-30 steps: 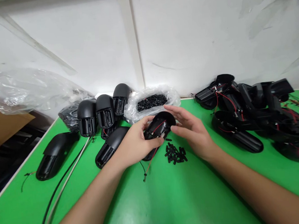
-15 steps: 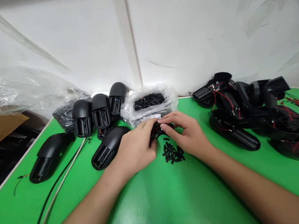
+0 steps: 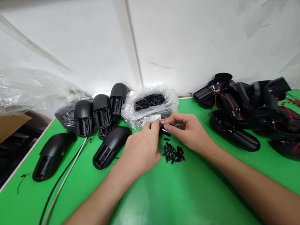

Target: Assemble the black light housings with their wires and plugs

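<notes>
Across the middle of a glossy green tabletop (image 3: 197,198), the left hand (image 3: 143,145) grasps a curved black plastic shell (image 3: 165,130), fingers curled around it and hiding most of it. At the shell's exposed right end, the right hand (image 3: 184,125) brings thumb and forefinger close together; whether they pinch the shell or a smaller part, I cannot tell. Just below lies a loose heap of small black oblong pieces (image 3: 173,153). Behind the hands sits a clear plastic bag (image 3: 132,116) of tiny black parts, between matte black rounded housings (image 3: 83,109) at left and red-wired black shells (image 3: 236,130) at right.
</notes>
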Available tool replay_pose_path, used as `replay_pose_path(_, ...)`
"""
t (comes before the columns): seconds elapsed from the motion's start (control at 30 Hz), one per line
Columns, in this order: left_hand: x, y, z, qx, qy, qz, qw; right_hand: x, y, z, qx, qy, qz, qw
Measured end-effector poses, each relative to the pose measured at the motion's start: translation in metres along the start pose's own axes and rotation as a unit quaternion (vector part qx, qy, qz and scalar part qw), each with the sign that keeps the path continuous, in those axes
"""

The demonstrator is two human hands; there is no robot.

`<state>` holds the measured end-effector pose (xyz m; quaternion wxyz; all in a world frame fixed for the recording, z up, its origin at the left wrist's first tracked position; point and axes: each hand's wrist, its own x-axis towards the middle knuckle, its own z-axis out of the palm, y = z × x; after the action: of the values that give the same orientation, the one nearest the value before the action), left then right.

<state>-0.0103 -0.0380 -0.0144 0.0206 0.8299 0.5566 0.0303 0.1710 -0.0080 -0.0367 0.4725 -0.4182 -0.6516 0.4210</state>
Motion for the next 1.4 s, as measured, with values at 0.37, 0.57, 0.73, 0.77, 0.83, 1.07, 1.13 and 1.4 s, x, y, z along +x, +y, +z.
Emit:
replay_pose_path(0.37,-0.005,-0.004,0.001,-0.073,0.004,-0.017,0.997,-0.004,0.011,0.005,-0.047,0.015,-0.100,0.994)
replay_pose_path(0.57,0.001,-0.021,0.009,-0.277,0.082,-0.006,0.957,-0.005,0.014,0.003,-0.066,0.008,-0.124,0.990)
replay_pose_path(0.73,0.006,-0.028,0.001,-0.517,0.107,-0.034,0.849,-0.006,0.011,0.002,-0.005,0.046,-0.095,0.994)
replay_pose_path(0.77,0.006,-0.027,-0.002,-0.549,0.105,-0.048,0.828,-0.006,0.011,0.002,-0.002,0.050,-0.093,0.994)
replay_pose_path(0.83,0.005,-0.027,-0.006,-0.605,0.097,-0.064,0.787,-0.006,0.011,0.002,-0.012,0.048,-0.101,0.994)
replay_pose_path(1.07,0.003,-0.028,-0.006,-0.697,0.069,-0.070,0.710,-0.007,0.012,0.004,-0.062,0.053,-0.164,0.983)
replay_pose_path(1.13,0.003,-0.028,-0.005,-0.710,0.064,-0.069,0.698,-0.007,0.012,0.005,-0.068,0.055,-0.170,0.982)
replay_pose_path(1.4,0.005,-0.027,-0.007,-0.726,0.063,-0.080,0.680,-0.008,0.010,0.004,-0.087,0.054,-0.177,0.979)
